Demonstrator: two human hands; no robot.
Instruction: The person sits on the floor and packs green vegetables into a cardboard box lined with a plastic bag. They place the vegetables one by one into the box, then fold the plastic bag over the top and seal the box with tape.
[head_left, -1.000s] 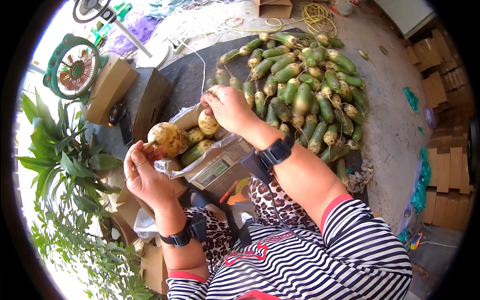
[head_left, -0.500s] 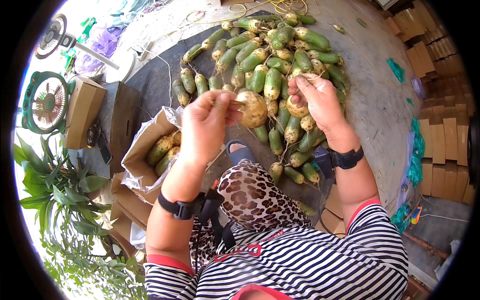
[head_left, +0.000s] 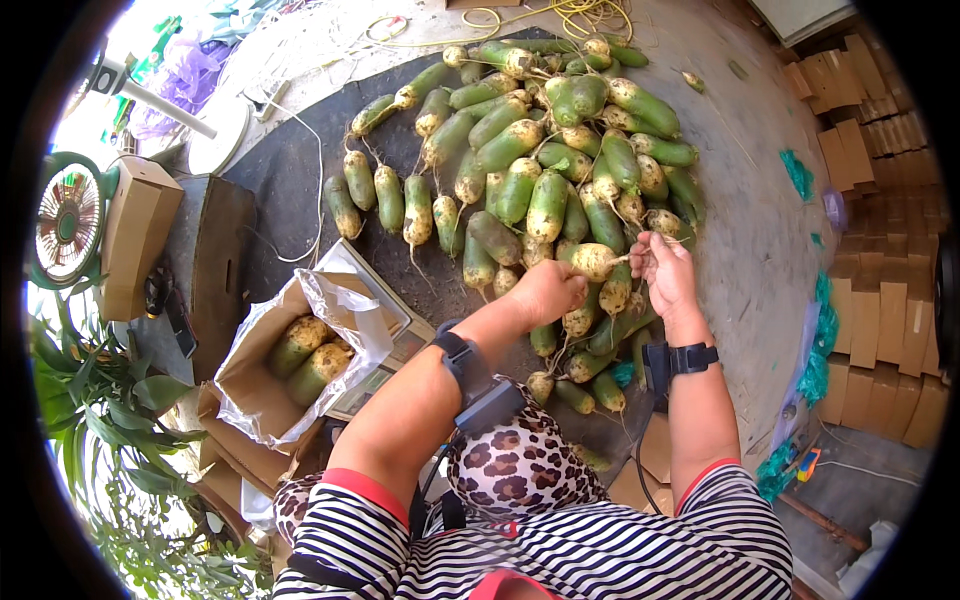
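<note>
A large pile of green-and-white radishes point(head_left: 540, 150) lies on a dark mat point(head_left: 290, 170) in front of me. My left hand point(head_left: 545, 290) grips the thick end of one pale radish point(head_left: 593, 261) held just above the pile. My right hand point(head_left: 662, 272) pinches its thin root tip at the other end. Both wrists wear black bands. To my left an open cardboard box point(head_left: 250, 385) lined with a clear bag holds a few radishes point(head_left: 310, 355).
A scale point(head_left: 395, 345) sits under the box. A green fan point(head_left: 68, 225), a closed carton point(head_left: 135, 235) and leafy plants point(head_left: 110, 420) are at the left. Flat cardboard stacks point(head_left: 885, 300) line the right. Yellow cord point(head_left: 560, 15) lies beyond the pile.
My hands went from the box at the left over to the pile, carrying a radish. Now they have lowered to the pile's near edge, with the right hand at the radish's root tip.
</note>
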